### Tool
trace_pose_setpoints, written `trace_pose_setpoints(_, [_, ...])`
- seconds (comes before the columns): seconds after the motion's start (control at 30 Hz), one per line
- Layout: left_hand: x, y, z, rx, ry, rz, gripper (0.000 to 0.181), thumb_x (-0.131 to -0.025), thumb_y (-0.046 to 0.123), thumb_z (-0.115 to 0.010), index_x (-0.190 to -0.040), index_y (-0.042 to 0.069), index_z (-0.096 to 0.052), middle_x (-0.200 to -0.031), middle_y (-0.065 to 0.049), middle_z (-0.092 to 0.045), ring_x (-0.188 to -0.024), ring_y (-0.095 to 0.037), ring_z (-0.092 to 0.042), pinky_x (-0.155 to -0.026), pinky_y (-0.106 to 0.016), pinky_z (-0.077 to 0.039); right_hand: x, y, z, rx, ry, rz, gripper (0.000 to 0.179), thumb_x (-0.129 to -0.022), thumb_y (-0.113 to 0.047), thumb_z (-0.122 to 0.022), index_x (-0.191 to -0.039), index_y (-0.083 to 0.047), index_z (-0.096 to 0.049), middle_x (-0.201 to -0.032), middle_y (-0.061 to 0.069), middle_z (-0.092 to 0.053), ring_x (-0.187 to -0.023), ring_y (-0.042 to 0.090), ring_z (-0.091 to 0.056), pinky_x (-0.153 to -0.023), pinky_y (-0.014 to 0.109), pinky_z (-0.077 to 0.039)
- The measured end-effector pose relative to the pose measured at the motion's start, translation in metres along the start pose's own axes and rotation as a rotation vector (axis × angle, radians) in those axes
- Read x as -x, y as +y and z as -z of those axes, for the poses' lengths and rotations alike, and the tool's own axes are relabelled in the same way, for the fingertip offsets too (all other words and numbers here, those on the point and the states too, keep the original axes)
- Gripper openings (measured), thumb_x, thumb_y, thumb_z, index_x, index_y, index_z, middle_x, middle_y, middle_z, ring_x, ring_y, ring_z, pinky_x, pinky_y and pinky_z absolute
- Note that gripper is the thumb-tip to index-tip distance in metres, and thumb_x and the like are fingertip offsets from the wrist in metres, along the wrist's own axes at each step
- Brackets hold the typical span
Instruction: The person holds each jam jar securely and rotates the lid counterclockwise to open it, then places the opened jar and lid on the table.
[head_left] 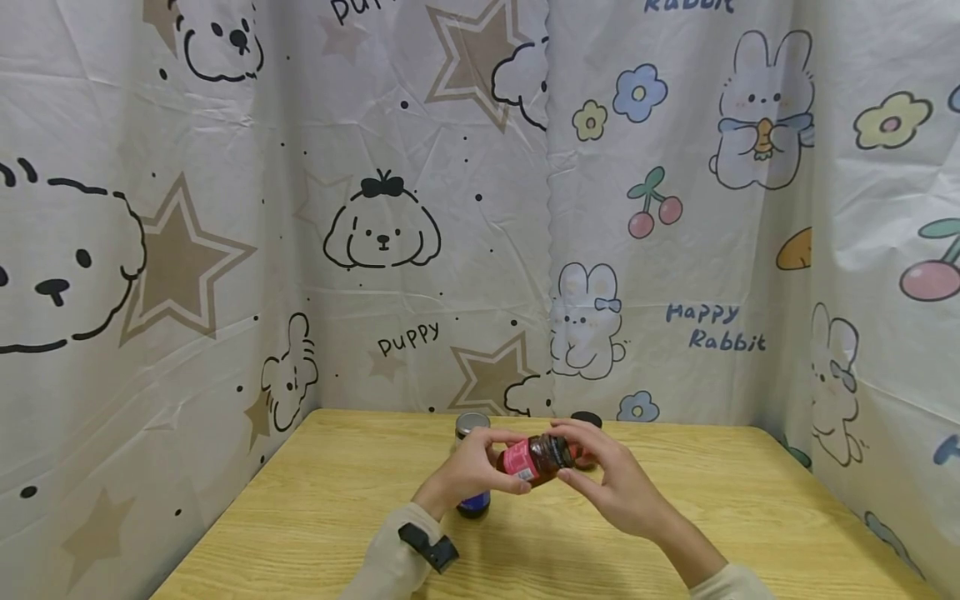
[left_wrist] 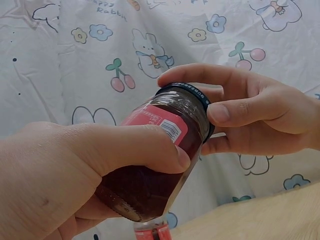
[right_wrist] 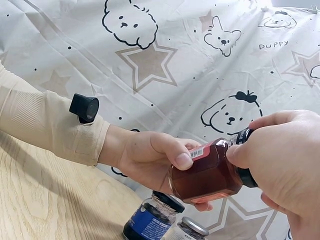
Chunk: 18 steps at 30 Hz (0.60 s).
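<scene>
A glass jar point(head_left: 521, 460) with dark red-brown contents and a pink label is held tilted above the table. My left hand point(head_left: 474, 468) grips its body, thumb across the label side, as the left wrist view shows. At the other end, my right hand point(head_left: 618, 483) holds the black lid point(left_wrist: 199, 97) between thumb and fingers. The lid is on the jar's mouth. Whether it is loose cannot be seen. In the right wrist view, the right hand point(right_wrist: 282, 160) covers part of the lid.
Below and behind the left hand stand a blue-labelled jar point(right_wrist: 150, 220) with a black lid and a jar with a grey metal lid point(head_left: 472, 422). A red-labelled jar with a black lid point(head_left: 587, 417) stands behind the right hand. Printed curtains point(head_left: 480, 167) surround the wooden table point(head_left: 337, 508).
</scene>
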<state>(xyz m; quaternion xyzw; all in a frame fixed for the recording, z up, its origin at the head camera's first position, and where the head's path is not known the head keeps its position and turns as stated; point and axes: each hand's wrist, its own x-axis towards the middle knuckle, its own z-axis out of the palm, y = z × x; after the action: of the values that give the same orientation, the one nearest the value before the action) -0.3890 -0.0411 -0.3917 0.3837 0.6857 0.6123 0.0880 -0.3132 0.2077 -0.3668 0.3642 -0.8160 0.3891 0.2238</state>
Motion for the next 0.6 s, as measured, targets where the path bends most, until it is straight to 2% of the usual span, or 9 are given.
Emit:
trace_pose_setpoints(0.27, [0.0004, -0.0003, 0.001, 0.01, 0.022, 0.017, 0.054, -0.08, 0.002, -0.086, -0.132, 0.001, -0.069, -0.116, -0.01, -0.069, -0.081, -0.02, -0.072, -0.076, -0.037, -0.061, -0.0005, 0.0009, -0.001, -0.043, 0.058, 0.004, 0.051, -0.094, -0.003, -0.075, -0.142, -0.014, -0.059, -0.146, 0.005, -0.055, -0.117, 0.022, -0.063, -0.086, 0.038, -0.059])
trace_pose_setpoints(0.5, [0.0003, 0.0002, 0.0023, 0.007, 0.028, 0.023, 0.056, -0.08, 0.002, -0.086, -0.133, 0.001, -0.068, -0.108, -0.01, -0.073, -0.077, -0.018, -0.071, -0.074, -0.035, -0.06, 0.0, 0.0041, -0.002, -0.155, 0.082, 0.034, 0.05, -0.094, 0.006, -0.072, -0.14, -0.008, -0.057, -0.147, 0.01, -0.053, -0.123, 0.039, -0.061, -0.088, 0.044, -0.058])
trace_pose_setpoints(0.6, [0.0004, 0.0005, 0.0019, 0.005, 0.034, 0.027, 0.057, -0.079, 0.001, -0.086, -0.133, 0.001, -0.067, -0.104, -0.009, -0.074, -0.076, -0.018, -0.071, -0.074, -0.035, -0.06, -0.0003, 0.0031, -0.0017, -0.202, 0.094, 0.044, 0.05, -0.093, 0.009, -0.07, -0.139, -0.005, -0.056, -0.146, 0.013, -0.053, -0.122, 0.042, -0.06, -0.088, 0.041, -0.058])
